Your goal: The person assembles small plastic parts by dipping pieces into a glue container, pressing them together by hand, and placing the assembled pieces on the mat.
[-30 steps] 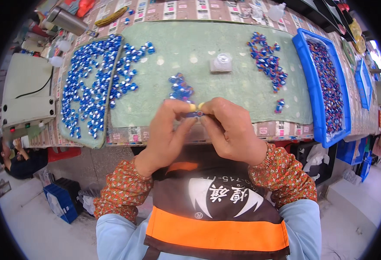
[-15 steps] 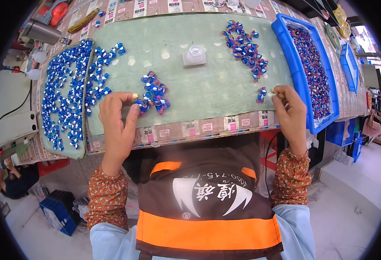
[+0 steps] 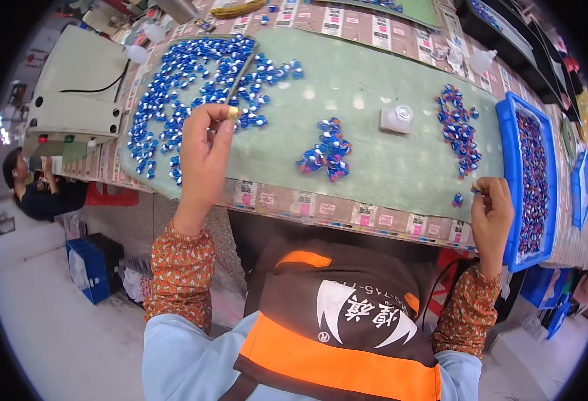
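My left hand (image 3: 204, 157) is over the right edge of a green board (image 3: 125, 157) covered with small glossy blue-and-white bead-like pieces (image 3: 197, 53). Its thumb and yellow-covered index fingertip are pinched together; whatever lies between them is too small to name. Right of it, a loose pile of blue, white and reddish bead-like pieces (image 3: 327, 150) rests on the green mat (image 3: 274, 180). My right hand (image 3: 493, 217) is closed in a pinch near the mat's right end, its contents hidden. Just left of its fingertips lies a small blue-and-red piece (image 3: 457, 199).
A blue tray (image 3: 506, 127) full of multicoloured pieces stands at the right. A longer cluster of pieces (image 3: 458, 127) lies left of it. A small clear container on a white block (image 3: 395, 120) sits on the mat. At the left stands a grey machine (image 3: 73, 80); a person (image 3: 43, 190) sits beyond.
The whole view has turned, shifting the table rightward. My left hand has left the middle pile for the blue-and-white pieces and closed into a pinch. Fewer pieces lie by my right hand.
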Tool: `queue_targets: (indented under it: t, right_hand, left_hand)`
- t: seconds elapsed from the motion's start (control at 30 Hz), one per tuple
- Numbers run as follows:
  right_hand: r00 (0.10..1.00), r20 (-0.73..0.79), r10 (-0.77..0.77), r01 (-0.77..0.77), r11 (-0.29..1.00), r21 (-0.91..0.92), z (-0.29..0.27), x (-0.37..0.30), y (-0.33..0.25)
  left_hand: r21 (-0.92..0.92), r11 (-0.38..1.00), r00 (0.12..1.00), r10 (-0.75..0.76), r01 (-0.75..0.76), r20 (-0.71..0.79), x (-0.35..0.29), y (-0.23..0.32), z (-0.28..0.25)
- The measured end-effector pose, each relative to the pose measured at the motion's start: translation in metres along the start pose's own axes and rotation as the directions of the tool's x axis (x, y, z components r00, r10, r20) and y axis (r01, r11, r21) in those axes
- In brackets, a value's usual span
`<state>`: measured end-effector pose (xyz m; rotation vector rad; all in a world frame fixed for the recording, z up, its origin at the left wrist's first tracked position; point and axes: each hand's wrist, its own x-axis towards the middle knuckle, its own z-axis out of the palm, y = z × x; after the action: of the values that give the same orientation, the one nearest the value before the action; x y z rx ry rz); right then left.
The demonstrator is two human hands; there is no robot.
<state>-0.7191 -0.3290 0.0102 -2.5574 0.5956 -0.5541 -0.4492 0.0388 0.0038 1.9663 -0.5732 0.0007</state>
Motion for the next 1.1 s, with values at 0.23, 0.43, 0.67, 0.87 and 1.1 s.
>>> queue_targets:
  t: [0.23, 0.43, 0.67, 0.87, 1.1]
  right_hand:
    - [0.943, 0.201, -0.264, 0.280, 0.958, -0.056, 0.021, 0.012, -0.072]
    - [0.872, 0.374, -0.315, 0.392, 0.907, -0.151, 0.043, 0.018, -0.087]
    - [0.939, 0.248, -0.239, 0.233, 0.971, 0.056, 0.041, 0.014, -0.067]
    - [0.964, 0.217, -0.153, 0.132, 0.985, 0.107, 0.041, 0.007, -0.056]
    - [0.971, 0.172, -0.167, 0.162, 0.986, 0.040, 0.053, 0.003, -0.060]
  left_hand:
    - [0.513, 0.827, 0.973, 0.191, -0.230, 0.128, 0.020, 0.010, -0.005]
    - [0.681, 0.617, 0.913, 0.349, -0.395, 0.214, 0.021, 0.015, 0.014]
    - [0.696, 0.523, 0.868, 0.355, -0.492, 0.347, 0.015, 0.007, 0.019]
    - [0.665, 0.600, 0.895, 0.257, -0.443, 0.364, 0.012, 0.005, 0.009]
    - [0.259, 0.965, 0.985, -0.010, -0.035, 0.171, 0.006, 0.013, 0.014]
